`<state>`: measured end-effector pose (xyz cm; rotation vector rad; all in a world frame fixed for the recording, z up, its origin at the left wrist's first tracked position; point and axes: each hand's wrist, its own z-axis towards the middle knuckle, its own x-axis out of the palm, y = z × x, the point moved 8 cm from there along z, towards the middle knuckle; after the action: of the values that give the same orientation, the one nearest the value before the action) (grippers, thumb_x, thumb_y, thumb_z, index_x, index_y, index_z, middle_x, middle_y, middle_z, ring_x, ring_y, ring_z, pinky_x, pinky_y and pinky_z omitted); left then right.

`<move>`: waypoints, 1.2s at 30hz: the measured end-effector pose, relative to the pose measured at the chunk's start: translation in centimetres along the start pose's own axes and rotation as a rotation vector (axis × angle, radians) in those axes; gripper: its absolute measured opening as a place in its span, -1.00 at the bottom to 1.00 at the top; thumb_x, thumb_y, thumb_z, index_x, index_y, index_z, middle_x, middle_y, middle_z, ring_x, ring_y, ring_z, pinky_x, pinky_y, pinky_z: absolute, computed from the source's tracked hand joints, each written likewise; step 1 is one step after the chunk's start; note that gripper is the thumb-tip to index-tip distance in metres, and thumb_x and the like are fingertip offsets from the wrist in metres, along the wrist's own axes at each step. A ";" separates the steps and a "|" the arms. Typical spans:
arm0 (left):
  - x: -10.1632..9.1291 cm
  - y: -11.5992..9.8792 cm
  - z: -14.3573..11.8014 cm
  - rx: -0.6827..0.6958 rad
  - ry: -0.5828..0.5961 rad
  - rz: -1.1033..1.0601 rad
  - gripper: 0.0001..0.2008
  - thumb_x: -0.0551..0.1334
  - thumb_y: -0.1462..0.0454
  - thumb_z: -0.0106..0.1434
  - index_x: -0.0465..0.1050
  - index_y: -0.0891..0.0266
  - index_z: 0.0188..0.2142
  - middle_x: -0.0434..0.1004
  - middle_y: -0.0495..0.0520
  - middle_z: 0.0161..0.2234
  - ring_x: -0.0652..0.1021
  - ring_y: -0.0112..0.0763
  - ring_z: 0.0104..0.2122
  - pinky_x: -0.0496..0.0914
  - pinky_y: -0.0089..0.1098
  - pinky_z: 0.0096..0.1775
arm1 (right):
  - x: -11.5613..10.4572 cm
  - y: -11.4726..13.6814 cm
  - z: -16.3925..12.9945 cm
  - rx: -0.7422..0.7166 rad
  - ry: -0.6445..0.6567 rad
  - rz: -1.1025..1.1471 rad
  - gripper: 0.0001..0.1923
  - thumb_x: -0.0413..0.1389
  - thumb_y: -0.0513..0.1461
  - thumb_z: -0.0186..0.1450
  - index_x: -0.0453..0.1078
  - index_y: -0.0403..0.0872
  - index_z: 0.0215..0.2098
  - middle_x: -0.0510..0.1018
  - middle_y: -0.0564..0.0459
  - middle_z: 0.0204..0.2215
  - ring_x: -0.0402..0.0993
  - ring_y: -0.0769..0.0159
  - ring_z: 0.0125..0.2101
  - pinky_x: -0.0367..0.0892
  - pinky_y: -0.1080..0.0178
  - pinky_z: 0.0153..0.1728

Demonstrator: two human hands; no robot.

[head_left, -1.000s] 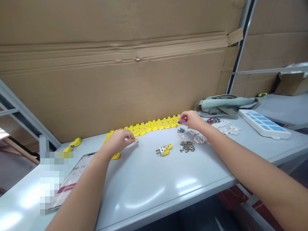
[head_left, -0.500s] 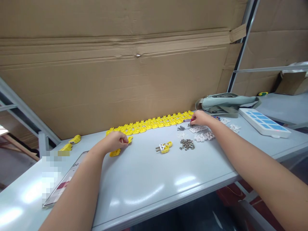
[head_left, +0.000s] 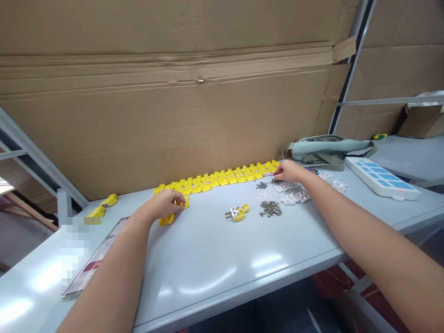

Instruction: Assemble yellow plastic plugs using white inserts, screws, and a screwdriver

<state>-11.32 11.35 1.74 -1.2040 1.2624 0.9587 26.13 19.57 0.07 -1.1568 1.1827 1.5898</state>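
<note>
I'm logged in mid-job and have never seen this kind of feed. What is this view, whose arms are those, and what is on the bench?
This is one camera worn on a person's head, looking forward and down, so the two bare arms are that person's own. The left hand rests on a yellow plug shell at the near end of a long row of yellow shells. The right hand pinches a small red-tipped tool at the row's far end. On the grey table also lie one assembled plug, a heap of metal bits, white plastic pieces, a grey bag and a white tray.
</note>
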 end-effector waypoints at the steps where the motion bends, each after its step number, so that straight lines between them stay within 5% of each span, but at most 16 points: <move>1: 0.0 0.1 0.0 -0.002 0.000 0.000 -0.78 0.12 0.19 -0.05 0.48 0.13 -0.42 0.53 -0.01 -0.37 0.49 -0.36 -0.39 0.30 -0.47 -0.42 | 0.0 0.1 -0.1 -0.006 0.002 0.008 -0.82 0.13 -0.20 0.06 0.51 -0.15 -0.46 0.56 -0.02 -0.50 0.41 0.29 -0.49 0.16 0.34 -0.52; 6: -1.0 -0.3 -0.2 -0.002 -0.083 0.014 -0.79 0.10 0.22 -0.01 0.48 0.14 -0.42 0.53 0.03 -0.35 0.50 -0.30 -0.36 0.34 -0.42 -0.38 | -1.0 2.0 -0.7 -0.062 -0.047 0.085 -0.74 0.11 -0.14 0.12 0.46 -0.12 -0.28 0.55 -0.02 -0.35 0.42 0.28 -0.38 0.21 0.34 -0.42; 11: -2.9 -7.4 -2.2 0.228 -0.350 -0.136 -0.77 0.07 0.20 0.11 0.44 0.19 -0.31 0.50 0.07 -0.28 0.47 -0.32 -0.33 0.35 -0.34 -0.24 | -2.7 9.3 -3.3 -0.358 -0.104 0.564 -0.72 -0.12 -0.11 0.30 0.29 -0.11 -0.20 0.51 0.04 -0.45 0.38 0.37 -0.46 0.24 0.33 -0.41; 14: -0.8 -12.1 -3.1 0.354 -0.237 -0.296 -0.66 0.17 0.07 0.08 0.42 0.18 -0.19 0.48 0.08 -0.19 0.47 -0.31 -0.27 0.37 -0.31 -0.19 | -3.4 13.1 -5.4 -0.480 -0.145 0.787 -0.74 -0.18 -0.15 0.34 0.25 -0.13 -0.26 0.50 0.01 -0.41 0.38 0.38 -0.37 0.27 0.29 -0.30; 17: 1.6 -14.7 -3.4 0.412 -0.137 -0.421 -0.52 0.22 0.00 0.04 0.38 0.21 -0.11 0.44 0.13 -0.12 0.47 -0.30 -0.25 0.38 -0.31 -0.19 | -3.4 15.2 -6.8 -0.546 -0.180 0.848 -0.78 -0.10 -0.17 0.30 0.31 -0.13 -0.28 0.45 -0.03 -0.29 0.37 0.36 -0.31 0.29 0.26 -0.28; 23: 3.6 -14.3 -2.1 0.361 -0.063 -0.464 -0.65 0.23 0.09 0.05 0.48 0.25 -0.22 0.50 0.12 -0.31 0.46 -0.35 -0.38 0.37 -0.34 -0.30 | -2.6 15.6 -7.4 -0.603 -0.139 1.178 -0.45 0.05 -0.25 0.23 -0.01 0.06 0.14 0.39 0.04 -0.27 0.43 0.41 -0.43 0.42 0.25 -0.40; 36: 4.1 -14.4 -2.2 0.419 0.036 -0.497 -0.67 0.27 0.11 -0.02 0.43 0.25 -0.27 0.45 0.05 -0.39 0.41 -0.40 -0.43 0.34 -0.38 -0.35 | -2.5 15.7 -7.7 -0.647 -0.128 1.117 -0.60 0.07 -0.26 0.21 0.09 0.02 -0.01 0.33 0.13 -0.39 0.47 0.45 -0.51 0.42 0.33 -0.49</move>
<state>2.87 6.53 -0.39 -1.1227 1.0501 0.2912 13.25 8.42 4.87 -0.7047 1.3503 3.0003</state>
